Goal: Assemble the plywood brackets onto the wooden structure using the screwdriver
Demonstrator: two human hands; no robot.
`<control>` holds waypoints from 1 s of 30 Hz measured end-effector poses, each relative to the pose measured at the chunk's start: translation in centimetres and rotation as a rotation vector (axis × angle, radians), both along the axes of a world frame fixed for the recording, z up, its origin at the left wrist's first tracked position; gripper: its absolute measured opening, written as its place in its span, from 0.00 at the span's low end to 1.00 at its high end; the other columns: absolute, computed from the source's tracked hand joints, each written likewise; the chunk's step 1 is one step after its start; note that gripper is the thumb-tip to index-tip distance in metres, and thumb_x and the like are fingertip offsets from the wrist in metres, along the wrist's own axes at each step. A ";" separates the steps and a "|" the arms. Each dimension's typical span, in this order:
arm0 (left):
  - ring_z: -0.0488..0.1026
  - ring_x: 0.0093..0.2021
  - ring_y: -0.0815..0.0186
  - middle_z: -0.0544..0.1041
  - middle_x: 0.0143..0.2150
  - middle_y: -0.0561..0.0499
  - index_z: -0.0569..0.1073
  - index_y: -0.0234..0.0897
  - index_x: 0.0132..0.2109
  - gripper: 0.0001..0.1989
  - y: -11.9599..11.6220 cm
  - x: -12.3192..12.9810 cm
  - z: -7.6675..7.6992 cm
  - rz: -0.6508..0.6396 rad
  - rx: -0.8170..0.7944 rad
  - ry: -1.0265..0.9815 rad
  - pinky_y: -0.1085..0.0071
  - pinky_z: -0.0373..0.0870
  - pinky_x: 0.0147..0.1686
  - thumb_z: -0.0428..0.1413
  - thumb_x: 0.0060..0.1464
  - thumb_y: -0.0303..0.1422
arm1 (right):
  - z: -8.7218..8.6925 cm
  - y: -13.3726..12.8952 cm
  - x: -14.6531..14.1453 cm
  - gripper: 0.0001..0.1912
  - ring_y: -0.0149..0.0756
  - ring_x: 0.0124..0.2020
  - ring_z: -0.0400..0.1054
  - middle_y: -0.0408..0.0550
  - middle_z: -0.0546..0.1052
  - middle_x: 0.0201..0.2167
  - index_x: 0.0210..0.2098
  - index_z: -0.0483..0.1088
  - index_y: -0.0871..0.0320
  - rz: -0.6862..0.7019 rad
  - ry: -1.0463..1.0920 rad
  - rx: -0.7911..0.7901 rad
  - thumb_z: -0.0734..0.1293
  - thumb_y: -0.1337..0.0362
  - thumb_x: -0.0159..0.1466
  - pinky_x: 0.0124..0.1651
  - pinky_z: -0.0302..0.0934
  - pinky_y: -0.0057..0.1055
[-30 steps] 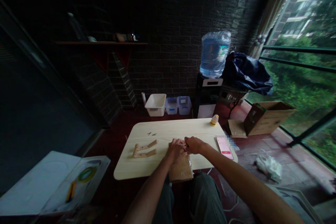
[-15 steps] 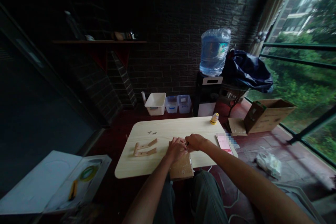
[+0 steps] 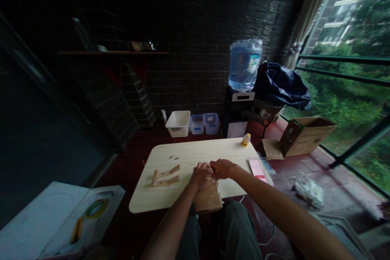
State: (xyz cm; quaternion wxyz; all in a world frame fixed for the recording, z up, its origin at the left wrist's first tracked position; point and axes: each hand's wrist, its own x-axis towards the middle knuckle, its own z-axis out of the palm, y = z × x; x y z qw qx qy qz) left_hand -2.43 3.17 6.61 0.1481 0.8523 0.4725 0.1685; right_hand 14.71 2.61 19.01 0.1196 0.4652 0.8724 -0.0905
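A taped cardboard box [image 3: 210, 200] lies at the front edge of the pale table [image 3: 143, 199]. On top of it, my left hand [image 3: 201, 176] is closed with its fingers curled; a small pale bit shows by the fingers, too small to name. My right hand [image 3: 224, 169] is closed against the left fingertips, gripping a small thing with a dark and orange-yellow look, mostly hidden. To the left lies a U-shaped wooden piece [image 3: 166, 176] with holes in its arms. Behind it are small dark pieces [image 3: 174, 157].
A yellow-based clear bottle [image 3: 245, 140] stands at the table's back right corner, a pink-and-white sheet [image 3: 258, 170] at its right edge. An open white case [image 3: 100, 207] is at lower left. Bins [image 3: 178, 124], a water dispenser [image 3: 237, 109] and an open carton [image 3: 304, 138] stand beyond.
The whole view has shifted slightly. My right hand has turned a little at the left fingertips, and orange-yellow now shows on the thing it grips. The table objects keep their places.
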 end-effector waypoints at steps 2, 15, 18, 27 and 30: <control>0.64 0.57 0.54 0.73 0.53 0.49 0.80 0.47 0.41 0.12 0.0 0.0 0.3 0.010 -0.012 0.005 0.56 0.64 0.56 0.66 0.49 0.43 | 0.0 -0.1 -0.2 0.19 0.51 0.49 0.78 0.60 0.81 0.49 0.56 0.71 0.59 0.033 -0.015 0.023 0.66 0.59 0.67 0.46 0.72 0.41; 0.64 0.58 0.53 0.73 0.54 0.49 0.80 0.46 0.39 0.09 0.1 0.3 -0.3 0.043 -0.013 0.009 0.55 0.63 0.56 0.65 0.50 0.41 | -1.5 0.6 -0.4 0.18 0.53 0.49 0.78 0.63 0.81 0.47 0.55 0.73 0.62 0.036 -0.011 0.053 0.67 0.61 0.67 0.46 0.71 0.42; 0.63 0.59 0.54 0.73 0.55 0.50 0.79 0.47 0.38 0.08 0.1 0.3 -0.3 0.029 -0.002 -0.002 0.56 0.63 0.57 0.65 0.50 0.40 | -1.7 0.6 -0.2 0.18 0.53 0.48 0.78 0.65 0.81 0.47 0.54 0.73 0.63 0.002 -0.007 0.059 0.66 0.61 0.68 0.46 0.71 0.42; 0.63 0.58 0.53 0.74 0.53 0.49 0.80 0.47 0.40 0.09 -0.1 0.4 0.4 0.034 -0.020 0.032 0.54 0.62 0.58 0.63 0.53 0.42 | -0.7 -0.3 -0.8 0.24 0.51 0.50 0.78 0.61 0.80 0.50 0.59 0.68 0.59 0.037 -0.057 0.043 0.69 0.59 0.65 0.46 0.72 0.42; 0.63 0.57 0.52 0.74 0.52 0.49 0.81 0.47 0.39 0.10 -0.1 0.4 0.5 0.040 -0.023 0.055 0.53 0.62 0.57 0.62 0.54 0.44 | -0.6 -0.3 -1.1 0.21 0.50 0.50 0.78 0.60 0.81 0.50 0.57 0.69 0.58 0.071 -0.064 0.056 0.69 0.62 0.65 0.46 0.72 0.41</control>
